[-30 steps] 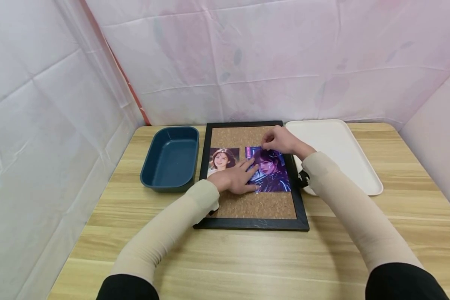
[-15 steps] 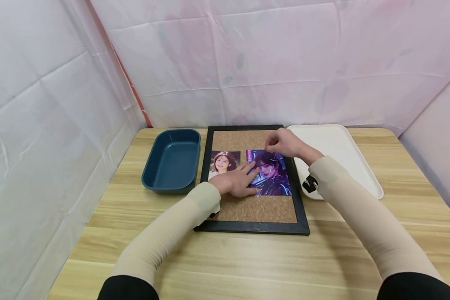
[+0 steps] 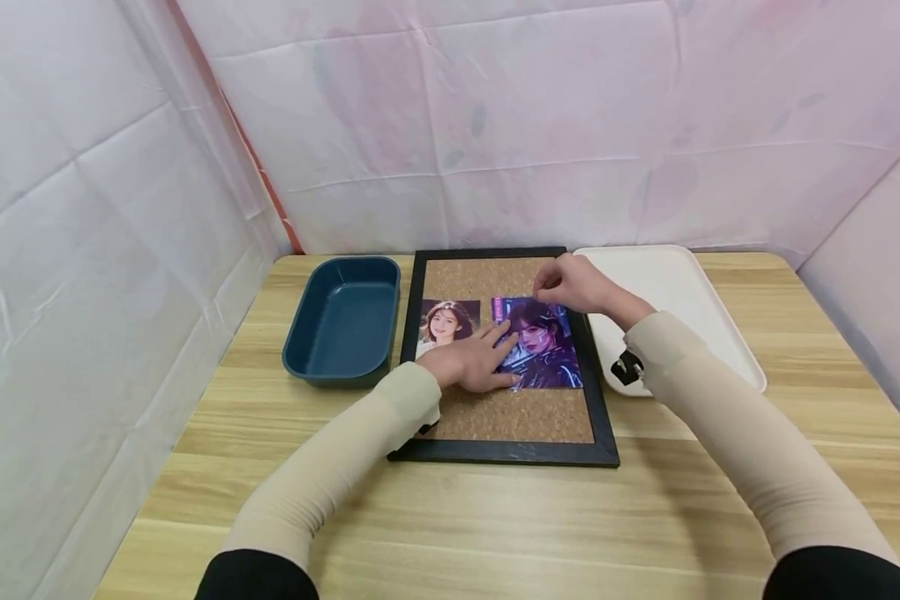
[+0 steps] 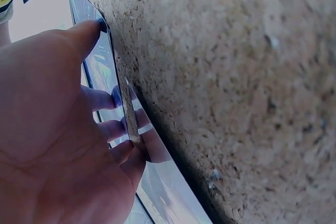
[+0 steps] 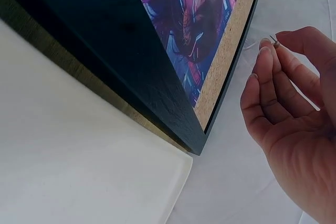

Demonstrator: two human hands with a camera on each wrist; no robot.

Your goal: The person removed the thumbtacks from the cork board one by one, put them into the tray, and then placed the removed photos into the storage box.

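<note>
The cork board (image 3: 506, 412) is speckled tan inside a black frame (image 3: 504, 452). On it, the right photo (image 3: 543, 354) glows purple and blue. Left of the board sits a dark blue tray (image 3: 342, 321), right of it a white tray (image 3: 682, 292); the table (image 3: 495, 517) is pale wood grain.

The left hand (image 3: 471, 360) hides part of the purple photo (image 3: 543, 350)

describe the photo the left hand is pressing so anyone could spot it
On the wooden table lies a black-framed cork board holding two photos. The left hand presses the right photo; it is larger and purple-blue, unlike the pale portrait beside it.
</note>
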